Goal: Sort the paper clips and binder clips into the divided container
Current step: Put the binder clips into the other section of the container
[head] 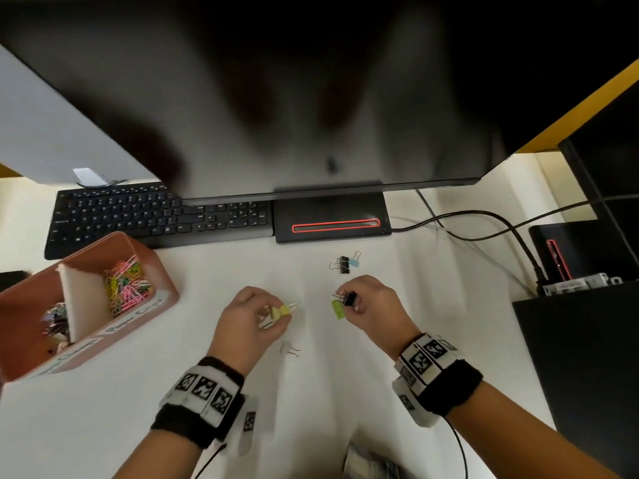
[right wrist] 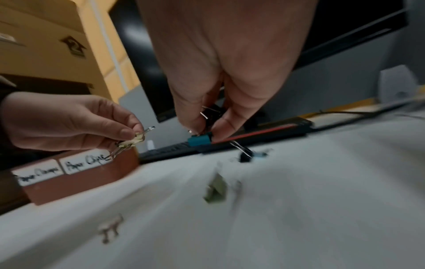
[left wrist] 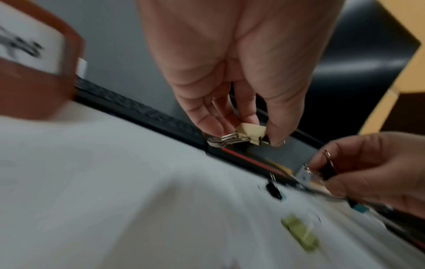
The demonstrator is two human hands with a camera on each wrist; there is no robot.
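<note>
My left hand (head: 276, 314) pinches pale yellow binder clips (head: 284, 310) just above the white desk; the left wrist view shows the yellow clips (left wrist: 250, 132) between thumb and fingertips. My right hand (head: 347, 304) pinches a black binder clip (head: 350, 299), and with it a teal clip (right wrist: 199, 141). A green binder clip (head: 338, 310) lies on the desk under that hand. A pale clip (head: 290, 349) lies near my left wrist. A black clip (head: 344, 264) and a light blue one (head: 353, 261) lie farther back. The brown divided container (head: 166, 281) stands at the left.
Coloured paper clips (head: 128, 285) fill the container's right compartment and binder clips (head: 55, 321) its left. A black keyboard (head: 155, 216), the monitor (head: 311, 98) and its base (head: 332, 219) line the back. Cables (head: 484, 219) and a black box (head: 587, 357) sit at the right.
</note>
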